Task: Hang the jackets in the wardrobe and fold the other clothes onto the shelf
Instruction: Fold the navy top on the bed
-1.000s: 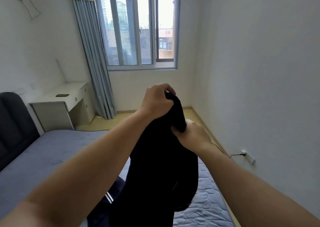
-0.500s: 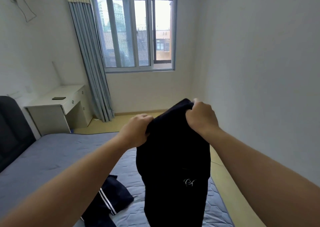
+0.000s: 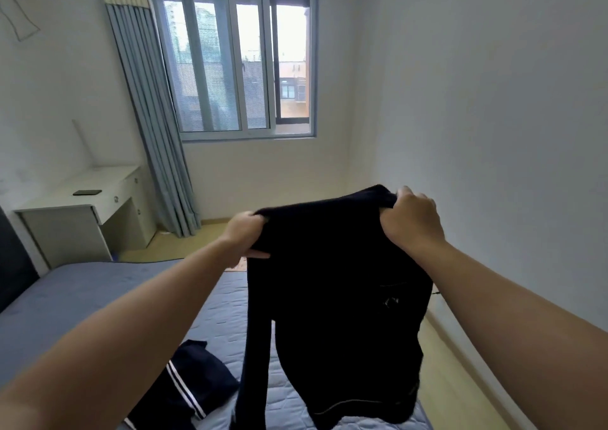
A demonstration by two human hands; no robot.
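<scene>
The left hand [image 3: 245,235] and right hand [image 3: 411,224] each apply a clenched grip to the top edge of the black garment [image 3: 332,285], holding it spread above the bed [image 3: 98,298], apparently so that it hangs flat for folding or hanging.

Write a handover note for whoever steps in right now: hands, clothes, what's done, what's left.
Hands: the left hand grips one top corner of the black garment, and the right hand grips the other.
Things: the black garment hangs spread between them above the bed, one sleeve dangling. A dark striped garment lies crumpled on the bed.
Done: nothing is hung or folded that this view shows. The wardrobe and shelf are out of view.
Left: decide whether the held piece is a jacket (cannot tell here), hang or fold it, then deal with the striped one.
</scene>
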